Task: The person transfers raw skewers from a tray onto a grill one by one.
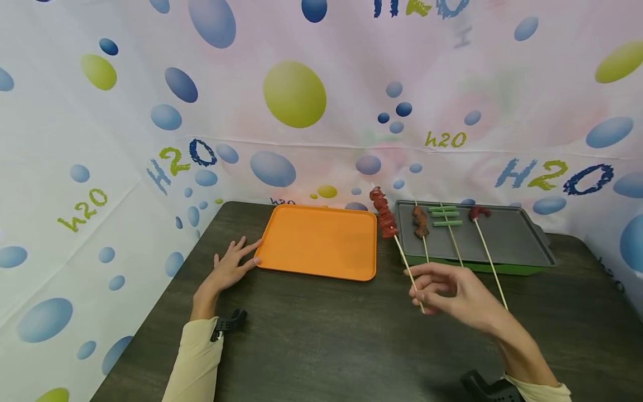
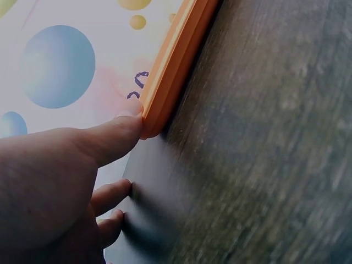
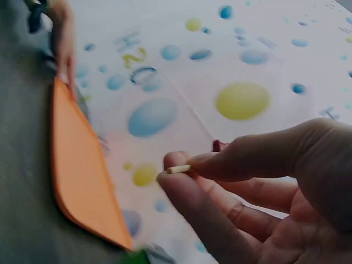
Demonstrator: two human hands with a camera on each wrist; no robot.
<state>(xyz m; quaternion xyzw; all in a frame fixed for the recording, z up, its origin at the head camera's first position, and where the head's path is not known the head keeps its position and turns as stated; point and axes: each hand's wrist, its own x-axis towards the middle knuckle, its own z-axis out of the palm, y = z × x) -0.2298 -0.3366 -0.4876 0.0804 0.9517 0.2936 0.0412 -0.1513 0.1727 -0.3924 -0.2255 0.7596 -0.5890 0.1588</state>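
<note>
My right hand (image 1: 452, 293) pinches the lower stick of a meat skewer (image 1: 385, 215) between thumb and fingers, its red chunks pointing up and away. In the right wrist view the blunt end of the stick (image 3: 179, 169) pokes out from the fingertips. My left hand (image 1: 228, 271) lies at the left edge of an orange tray (image 1: 316, 243), fingers spread and fairly straight. Seen from the left wrist, the thumb touches the tray's rim (image 2: 159, 104) while other fingertips rest by the dark tabletop.
Right of the orange tray stands a grey-topped grill (image 1: 517, 234) with a green base. Across it lie a brown meat skewer (image 1: 420, 223), a skewer of green pieces (image 1: 446, 215) and one with a curled red piece (image 1: 479, 213). A patterned curtain (image 1: 321, 139) hangs behind the dark table (image 1: 321, 335).
</note>
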